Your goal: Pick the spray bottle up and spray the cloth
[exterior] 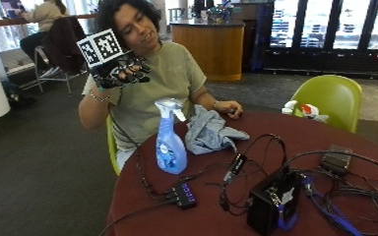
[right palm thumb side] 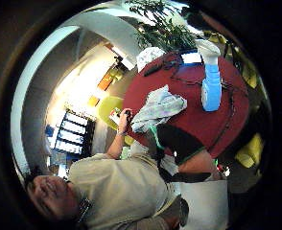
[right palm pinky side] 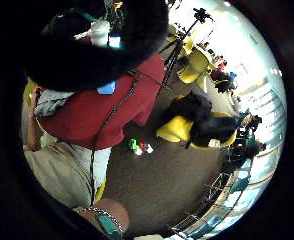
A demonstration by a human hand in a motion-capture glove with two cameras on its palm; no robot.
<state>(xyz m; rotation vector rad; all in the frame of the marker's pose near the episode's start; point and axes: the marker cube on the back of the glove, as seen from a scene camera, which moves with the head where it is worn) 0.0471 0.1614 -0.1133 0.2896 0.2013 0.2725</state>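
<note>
My hand (exterior: 120,71) is up high, fingers loosely bent, holding nothing; I think the bottle (exterior: 170,142) near the worktop's edge is hard and slippery, so I'd grab its thin neck.

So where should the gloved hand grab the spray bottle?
Probably round the narrow neck just under the white trigger head of the spray bottle, coming down from above. It stands upright on the table, nozzle towards the cloth; the right hand is raised, empty.

One blue spray bottle (exterior: 170,142), one crumpled grey cloth (exterior: 208,132), one black box (exterior: 272,200) and one black USB hub (exterior: 184,194), all below the raised gloved right hand (exterior: 122,71).
</note>
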